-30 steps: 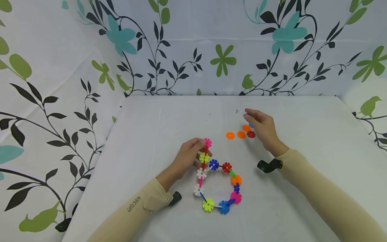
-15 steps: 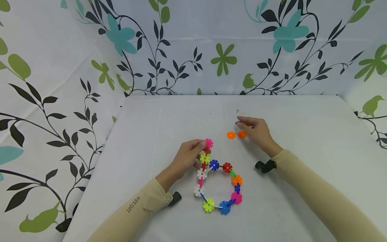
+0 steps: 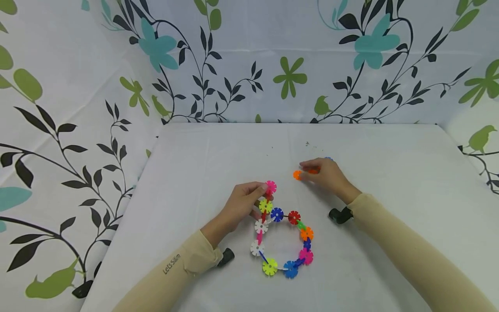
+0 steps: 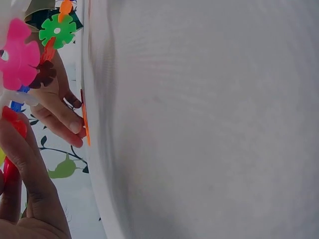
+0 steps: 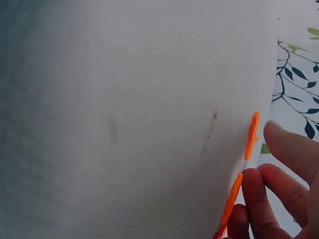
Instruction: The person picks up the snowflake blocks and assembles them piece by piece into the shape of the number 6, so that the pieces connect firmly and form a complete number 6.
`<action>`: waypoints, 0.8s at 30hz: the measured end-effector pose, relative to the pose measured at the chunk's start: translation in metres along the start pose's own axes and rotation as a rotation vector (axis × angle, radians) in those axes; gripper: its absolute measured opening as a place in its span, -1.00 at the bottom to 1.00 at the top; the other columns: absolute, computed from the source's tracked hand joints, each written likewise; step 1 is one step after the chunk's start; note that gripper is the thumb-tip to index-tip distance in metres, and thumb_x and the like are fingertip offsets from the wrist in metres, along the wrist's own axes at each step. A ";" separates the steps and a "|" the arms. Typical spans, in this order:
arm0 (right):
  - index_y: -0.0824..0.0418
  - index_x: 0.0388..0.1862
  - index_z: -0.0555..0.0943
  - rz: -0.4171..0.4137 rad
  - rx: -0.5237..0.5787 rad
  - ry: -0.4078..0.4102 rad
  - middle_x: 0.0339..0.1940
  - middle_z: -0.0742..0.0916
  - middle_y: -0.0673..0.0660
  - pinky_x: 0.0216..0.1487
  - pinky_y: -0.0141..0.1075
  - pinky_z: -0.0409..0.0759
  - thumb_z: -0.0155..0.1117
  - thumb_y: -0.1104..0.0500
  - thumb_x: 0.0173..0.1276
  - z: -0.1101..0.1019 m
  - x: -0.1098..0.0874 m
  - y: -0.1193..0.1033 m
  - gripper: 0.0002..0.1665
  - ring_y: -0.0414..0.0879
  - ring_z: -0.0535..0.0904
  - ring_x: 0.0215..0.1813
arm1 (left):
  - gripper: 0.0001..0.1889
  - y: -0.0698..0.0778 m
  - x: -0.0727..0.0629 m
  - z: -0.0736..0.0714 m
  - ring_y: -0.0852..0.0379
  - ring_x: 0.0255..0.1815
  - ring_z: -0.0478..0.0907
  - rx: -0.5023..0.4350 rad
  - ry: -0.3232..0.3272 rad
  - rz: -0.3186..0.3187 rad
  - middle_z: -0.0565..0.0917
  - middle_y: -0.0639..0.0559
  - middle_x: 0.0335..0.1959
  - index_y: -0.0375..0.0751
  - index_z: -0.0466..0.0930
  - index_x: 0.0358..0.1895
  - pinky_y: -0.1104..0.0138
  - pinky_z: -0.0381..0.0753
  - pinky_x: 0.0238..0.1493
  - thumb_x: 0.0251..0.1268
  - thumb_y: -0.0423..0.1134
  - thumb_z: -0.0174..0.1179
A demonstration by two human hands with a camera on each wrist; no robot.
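Note:
Flower-shaped slotted plastic discs are joined into a multicoloured ring (image 3: 306,256) with a short tail. My left hand (image 3: 239,203) holds this tail, near its pink end disc (image 3: 270,187) and yellow disc (image 3: 266,206). In the left wrist view its fingers (image 4: 30,164) pinch a red disc. My right hand (image 3: 327,177) is over the loose discs, beside an orange disc (image 3: 297,175). In the right wrist view its thumb stands apart from the fingers, nothing pinched between them, and the fingertips are close to a second orange disc (image 5: 232,199). The hand partly hides the other discs.
A blue disc (image 3: 328,158) shows just behind the right hand. The white table (image 3: 202,156) ends at a leaf-patterned cloth backdrop (image 3: 241,52). Black devices are worn at the left wrist (image 3: 226,257) and right wrist (image 3: 340,215).
My right hand has moved left and nearer over the loose discs, from the blue one toward the leftmost orange ones. The left hand and the joined ring have stayed nearly still.

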State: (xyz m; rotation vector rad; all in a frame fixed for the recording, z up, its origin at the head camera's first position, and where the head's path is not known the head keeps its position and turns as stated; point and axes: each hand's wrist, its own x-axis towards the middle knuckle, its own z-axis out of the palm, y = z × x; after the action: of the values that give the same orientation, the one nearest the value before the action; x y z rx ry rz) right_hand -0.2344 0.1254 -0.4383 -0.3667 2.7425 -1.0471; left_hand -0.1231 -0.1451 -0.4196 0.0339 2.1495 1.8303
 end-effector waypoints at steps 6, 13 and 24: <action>0.14 0.13 0.74 -0.030 -0.085 -0.011 0.07 0.70 0.15 0.20 0.03 0.53 0.54 0.03 0.24 0.001 0.000 -0.004 -0.52 0.12 0.52 0.17 | -0.70 0.000 -0.001 -0.001 -0.01 -0.24 0.63 0.001 -0.005 0.000 0.72 -0.01 -0.15 -0.11 0.69 0.10 0.33 0.66 -0.47 0.56 -0.05 0.12; 0.14 0.03 0.77 -0.067 -0.124 -0.020 0.03 0.71 0.15 0.19 0.02 0.53 0.54 0.08 0.24 0.002 0.002 -0.003 -0.62 0.12 0.53 0.14 | -0.71 -0.002 -0.002 -0.001 -0.01 -0.22 0.62 -0.010 -0.009 0.005 0.72 -0.02 -0.15 -0.12 0.69 0.09 0.32 0.67 -0.45 0.55 -0.06 0.13; 0.08 -0.19 0.72 -0.060 -0.028 0.025 -0.22 0.75 0.03 -0.15 -0.15 0.61 0.56 0.07 0.24 0.000 -0.008 -0.012 -0.78 0.02 0.59 -0.06 | -0.72 -0.003 -0.002 -0.003 -0.01 -0.19 0.62 -0.029 -0.029 0.016 0.72 -0.05 -0.14 -0.16 0.69 0.07 0.32 0.68 -0.44 0.57 -0.09 0.11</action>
State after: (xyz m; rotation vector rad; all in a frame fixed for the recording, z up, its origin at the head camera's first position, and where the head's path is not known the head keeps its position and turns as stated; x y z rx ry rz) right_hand -0.2247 0.1185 -0.4296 -0.4457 2.7876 -1.0354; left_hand -0.1210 -0.1491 -0.4216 0.0710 2.1087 1.8573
